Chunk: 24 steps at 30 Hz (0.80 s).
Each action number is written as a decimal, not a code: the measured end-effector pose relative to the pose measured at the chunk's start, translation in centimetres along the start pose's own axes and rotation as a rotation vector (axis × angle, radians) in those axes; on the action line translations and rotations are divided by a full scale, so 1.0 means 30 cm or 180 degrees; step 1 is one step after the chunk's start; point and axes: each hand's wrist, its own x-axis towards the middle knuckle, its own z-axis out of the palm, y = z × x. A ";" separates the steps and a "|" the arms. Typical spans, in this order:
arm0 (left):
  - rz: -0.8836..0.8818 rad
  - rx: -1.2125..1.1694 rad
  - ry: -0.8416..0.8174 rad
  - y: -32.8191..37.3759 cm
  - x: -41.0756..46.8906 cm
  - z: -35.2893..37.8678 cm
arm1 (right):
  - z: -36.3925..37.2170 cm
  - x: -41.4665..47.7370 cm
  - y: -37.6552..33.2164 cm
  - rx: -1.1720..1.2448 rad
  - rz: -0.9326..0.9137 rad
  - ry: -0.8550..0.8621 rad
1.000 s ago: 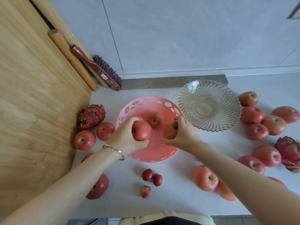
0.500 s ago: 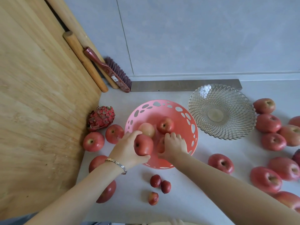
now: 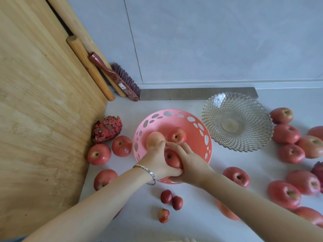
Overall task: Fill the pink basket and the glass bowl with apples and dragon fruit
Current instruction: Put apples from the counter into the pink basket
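The pink basket [image 3: 174,113] stands mid-table with a pale apple [image 3: 153,138] and a red apple [image 3: 176,135] inside. At its near side my left hand [image 3: 155,161] grips another red apple [image 3: 172,158], thumb under it. My right hand [image 3: 190,165] lies palm-down against that apple, fingers draped over its top; what is under the palm is hidden. The glass bowl [image 3: 236,122] to the right holds nothing. One dragon fruit [image 3: 107,128] lies left of the basket, and another [image 3: 318,172] is cut off at the right edge.
Loose apples lie left of the basket [image 3: 99,154] and several more on the right [image 3: 286,133]. Three small dark-red fruits [image 3: 166,196] sit near the front. A wooden board [image 3: 43,119] stands along the left, with a brush [image 3: 115,79] and a steel strip [image 3: 197,95] behind.
Both hands have come together at the basket's near side. The left hand carried its apple rightward and down into the basket, and the right hand's apple is no longer visible.
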 end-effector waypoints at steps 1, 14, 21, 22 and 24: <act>0.0068 -0.0096 -0.0088 0.010 0.002 -0.005 | 0.000 0.000 0.002 0.0060 0.0000 0.0141; -0.0150 0.2141 0.0096 -0.133 0.183 0.005 | -0.057 0.000 0.103 0.0919 0.0819 0.1125; -0.0121 0.2374 0.0037 -0.119 0.286 -0.002 | -0.061 0.003 0.123 0.1068 0.0990 0.1093; -0.0078 0.2381 0.0057 -0.117 0.298 -0.008 | -0.062 0.003 0.121 0.1058 0.0993 0.1059; -0.0080 0.2233 0.0048 -0.112 0.322 -0.024 | -0.064 0.003 0.126 0.1055 0.0935 0.1013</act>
